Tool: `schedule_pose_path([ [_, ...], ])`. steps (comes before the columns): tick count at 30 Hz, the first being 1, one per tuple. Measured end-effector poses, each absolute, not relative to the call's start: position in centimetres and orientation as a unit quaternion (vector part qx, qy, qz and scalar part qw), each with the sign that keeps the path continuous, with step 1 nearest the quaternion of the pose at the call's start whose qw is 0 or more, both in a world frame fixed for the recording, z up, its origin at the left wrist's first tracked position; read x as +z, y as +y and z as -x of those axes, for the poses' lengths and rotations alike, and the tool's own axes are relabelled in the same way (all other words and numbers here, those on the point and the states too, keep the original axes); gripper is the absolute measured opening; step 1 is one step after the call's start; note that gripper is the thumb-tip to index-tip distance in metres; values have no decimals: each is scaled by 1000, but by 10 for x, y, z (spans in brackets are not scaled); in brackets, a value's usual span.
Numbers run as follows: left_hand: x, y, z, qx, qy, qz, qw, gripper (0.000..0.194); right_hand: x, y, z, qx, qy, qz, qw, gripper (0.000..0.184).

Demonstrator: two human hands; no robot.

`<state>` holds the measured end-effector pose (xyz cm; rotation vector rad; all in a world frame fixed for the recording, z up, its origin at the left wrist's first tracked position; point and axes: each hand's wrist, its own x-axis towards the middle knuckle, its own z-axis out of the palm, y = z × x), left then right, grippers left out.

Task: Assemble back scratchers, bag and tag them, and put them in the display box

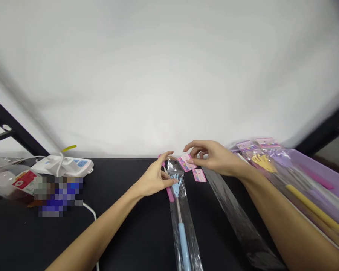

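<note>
A light blue back scratcher [183, 241] with a hand-shaped head lies inside a long clear plastic bag [196, 252]. My left hand [156, 177] grips the bag near its top, thumb over the scratcher's head and forefinger by the bag's mouth. Between the thumb and fingers of my right hand [213, 156] is a small pink printed card [185, 162], just right of the bag's mouth. Another pink card [199, 175] lies flat below it. Partly hidden under my left hand is a slim pink item [170, 194].
Another clear plastic bag [237, 218] lies on the black table [135, 233], right of centre. Several packaged scratchers [302, 188] are piled in a lilac tray [324, 169] at the right. A white power strip [81, 165], its cable and a labelled bottle [19, 182] stand at the left.
</note>
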<state>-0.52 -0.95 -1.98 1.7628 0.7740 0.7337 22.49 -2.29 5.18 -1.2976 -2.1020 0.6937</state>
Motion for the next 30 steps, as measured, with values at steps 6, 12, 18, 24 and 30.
schedule_pose_path([
  [6,-16,-13,4,303,305,-733,527,93,46,-25,-204,173,-814,460,310,16],
  [12,-12,-15,4,307,292,-733,532,99,32,-17,-201,115,-812,471,325,16],
  [18,-11,-15,4,316,289,-724,540,101,35,-18,-208,99,-812,498,287,20],
  [24,-11,-9,4,290,305,-719,553,80,38,-20,-211,8,-838,486,248,24],
  [30,-11,-7,6,282,296,-725,555,55,35,-19,-210,45,-850,437,291,20],
])
